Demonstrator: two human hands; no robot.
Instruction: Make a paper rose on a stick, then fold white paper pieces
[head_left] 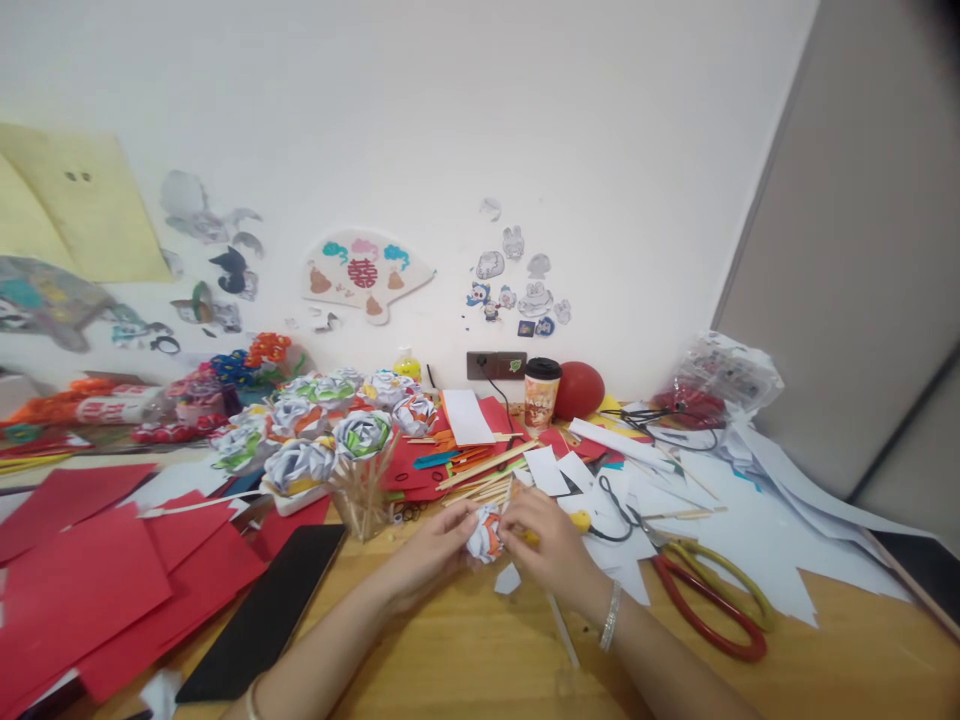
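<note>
Between my two hands, above the wooden table, is a small paper flower point(484, 533) in white with orange edges. My left hand point(435, 548) grips it from the left, thumb and fingers closed on its side. My right hand point(546, 535) is closed at the flower's right side, fingertips pinched against the petals. A yellow-handled tool point(580, 521) shows partly behind my right hand; most of it is hidden. Below that hand a thin pale stick point(562, 630) points down over the table, and a small white paper scrap point(508, 579) lies under the flower.
Finished paper flowers point(363, 434) cluster at the back left, beside a clear cup of sticks point(364, 497). Red sheets point(82, 590) and a black board point(270, 610) lie left. Large scissors point(709, 595), white paper point(750, 530), a coffee cup point(541, 395) and a red balloon point(580, 390) are right.
</note>
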